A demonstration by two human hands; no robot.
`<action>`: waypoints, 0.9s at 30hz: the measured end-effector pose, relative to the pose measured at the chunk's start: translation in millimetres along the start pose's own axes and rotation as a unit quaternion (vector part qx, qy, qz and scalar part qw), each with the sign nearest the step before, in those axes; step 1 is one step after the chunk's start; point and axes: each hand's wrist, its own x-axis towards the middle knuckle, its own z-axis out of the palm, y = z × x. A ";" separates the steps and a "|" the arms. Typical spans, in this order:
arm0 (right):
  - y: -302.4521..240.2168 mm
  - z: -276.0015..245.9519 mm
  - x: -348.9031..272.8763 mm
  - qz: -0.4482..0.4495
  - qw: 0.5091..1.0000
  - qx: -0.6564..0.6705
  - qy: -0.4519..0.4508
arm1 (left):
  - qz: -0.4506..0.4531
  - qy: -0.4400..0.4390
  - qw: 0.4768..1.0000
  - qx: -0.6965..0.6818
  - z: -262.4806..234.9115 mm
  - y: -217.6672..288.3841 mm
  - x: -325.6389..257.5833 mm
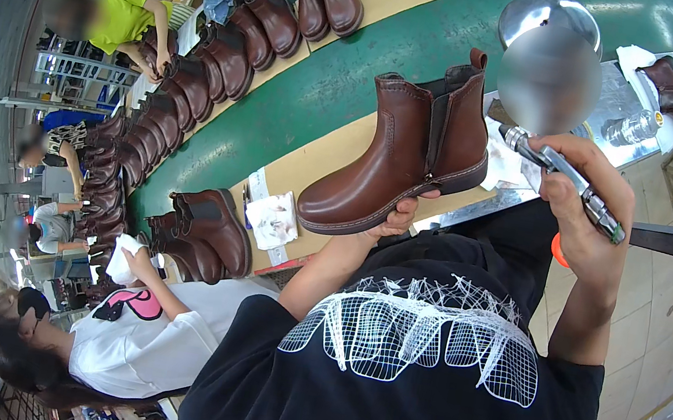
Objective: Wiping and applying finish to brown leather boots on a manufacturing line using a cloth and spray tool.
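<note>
Boot (396,160) points toe-left, long axis slanting up rightward.

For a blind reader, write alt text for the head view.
A person's left hand holds up a brown ankle boot from below, while the right hand grips a metal handheld tool. Beyond, rows of similar brown boots line a long green table, with other people on the left.
</note>
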 end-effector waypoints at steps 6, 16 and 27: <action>14.5 -1.0 8.0 -0.001 0.999 -0.018 0.034 | -0.003 -0.002 1.000 -0.008 3.6 -0.9 -2.7; 81.1 -4.2 -12.9 0.041 0.994 -0.062 0.082 | 0.140 0.197 0.970 0.038 64.4 -14.6 12.4; 166.4 -37.7 -66.7 0.045 0.969 -0.108 0.219 | 0.180 0.176 0.964 0.089 39.2 -10.7 16.3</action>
